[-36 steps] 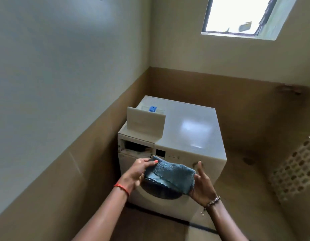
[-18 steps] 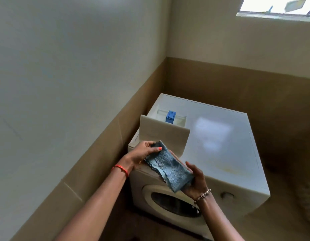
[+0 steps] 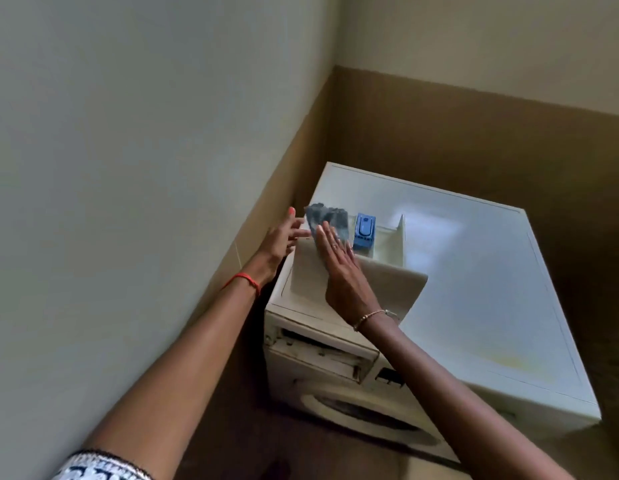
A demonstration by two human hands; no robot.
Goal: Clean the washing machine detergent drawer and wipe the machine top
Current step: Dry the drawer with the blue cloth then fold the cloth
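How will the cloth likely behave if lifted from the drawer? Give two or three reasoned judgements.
Probably floppy: the cloth lies crumpled under the flat right hand rather than spread out. Likely light: its bunched edge stands up unsupported. Lifted off the drawer, it should droop, not hold shape.

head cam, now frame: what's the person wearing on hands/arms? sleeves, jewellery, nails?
Forearms bare, no sleeves. The left hand has a red thread band at the wrist and coral-orange polish on a nail. The right hand has a thin gold-toned bracelet at the wrist; a ring is possible, too blurred. Dark-patterned white fabric shows bottom-left.
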